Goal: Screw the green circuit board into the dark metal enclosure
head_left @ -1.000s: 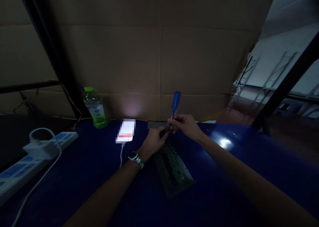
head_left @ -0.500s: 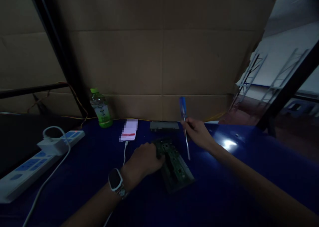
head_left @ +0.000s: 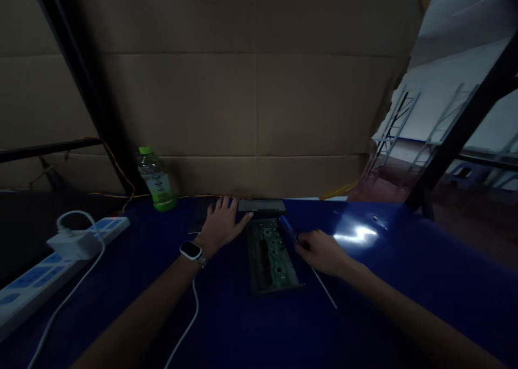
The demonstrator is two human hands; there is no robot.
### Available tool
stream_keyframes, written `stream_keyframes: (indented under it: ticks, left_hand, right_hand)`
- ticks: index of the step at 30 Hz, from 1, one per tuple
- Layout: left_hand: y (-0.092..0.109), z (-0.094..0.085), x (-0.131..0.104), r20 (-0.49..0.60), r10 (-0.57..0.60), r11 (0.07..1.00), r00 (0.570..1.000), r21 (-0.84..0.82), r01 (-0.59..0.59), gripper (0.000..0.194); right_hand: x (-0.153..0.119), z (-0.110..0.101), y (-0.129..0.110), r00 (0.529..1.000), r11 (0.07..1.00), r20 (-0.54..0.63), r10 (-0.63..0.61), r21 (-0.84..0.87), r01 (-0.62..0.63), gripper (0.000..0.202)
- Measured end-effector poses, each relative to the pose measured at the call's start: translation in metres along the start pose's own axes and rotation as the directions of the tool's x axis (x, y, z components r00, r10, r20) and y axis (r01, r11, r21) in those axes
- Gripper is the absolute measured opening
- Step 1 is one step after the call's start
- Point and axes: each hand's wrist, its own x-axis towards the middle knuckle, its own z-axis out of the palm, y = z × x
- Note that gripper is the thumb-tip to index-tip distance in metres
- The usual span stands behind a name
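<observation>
A green circuit board (head_left: 275, 253) in a metal frame lies flat on the blue table. Just left of its far end, my left hand (head_left: 224, 222) has its fingers spread over a dark-screened phone (head_left: 200, 213), hiding much of it; whether it touches the phone I cannot tell. On the board's right side, my right hand (head_left: 324, 252) is closed around a screwdriver with a blue handle (head_left: 287, 229). Its thin shaft slants toward the near right, low over the table.
Behind the board, a flat grey metal piece (head_left: 261, 205) lies by the cardboard wall (head_left: 259, 99). A green-capped bottle (head_left: 158, 183) stands at the left. The white power strip (head_left: 36, 277) holds a charger plug (head_left: 76, 243), and a white cable (head_left: 193, 318) runs toward the phone.
My left hand has let go of the circuit board and moved up over the phone, whose screen has gone dark. The board lies straighter. My right hand has lowered and tilted the screwdriver.
</observation>
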Motion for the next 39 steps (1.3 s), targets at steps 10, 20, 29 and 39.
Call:
stream_keyframes:
  ticks: [10,20,29,39]
  left_hand:
    - [0.021,-0.01,-0.008,-0.017,0.019,0.999,1.0,0.026,-0.018,0.056]
    - [0.038,-0.006,-0.027,0.257,-0.074,0.986,0.964,-0.126,0.109,0.031]
    - [0.039,0.001,-0.023,0.317,-0.181,0.974,0.931,-0.073,0.215,0.04]
    - [0.036,0.003,-0.017,0.197,-0.162,0.959,0.967,-0.201,0.201,0.03]
  right_hand:
    - [0.0,0.002,-0.008,1.0,0.995,0.001,0.019,-0.094,-0.019,0.025]
    - [0.009,-0.002,-0.012,0.998,0.991,-0.042,0.035,-0.126,-0.04,0.029]
    - [0.098,-0.007,-0.024,0.984,0.985,0.058,-0.17,0.024,0.169,0.031]
    - [0.119,-0.019,-0.015,0.962,0.963,-0.144,-0.234,0.104,0.25,0.039]
